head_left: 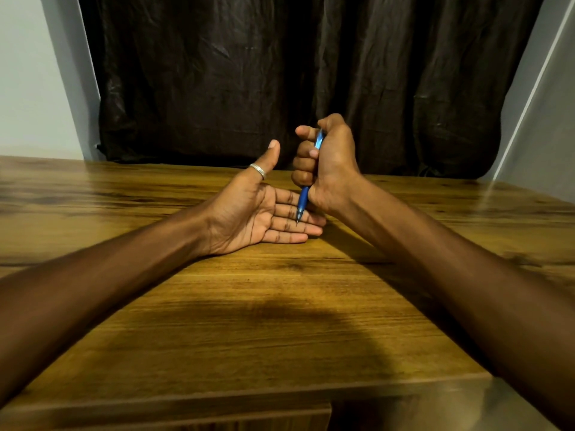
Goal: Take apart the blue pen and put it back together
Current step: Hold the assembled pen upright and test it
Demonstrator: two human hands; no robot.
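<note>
The blue pen stands nearly upright in my right hand, which is closed in a fist around its barrel. Its clear blue top end shows above the fist beside the thumb. Below the fist the blue grip and metal tip point down. The tip touches the fingers of my left hand. That hand lies palm up and flat on the wooden table, fingers spread toward the right, thumb raised. A silver ring sits on the thumb. The middle of the pen is hidden inside the fist.
A dark wrinkled curtain hangs behind the table's far edge, with pale walls on either side. Both forearms stretch across the tabletop from the near edge.
</note>
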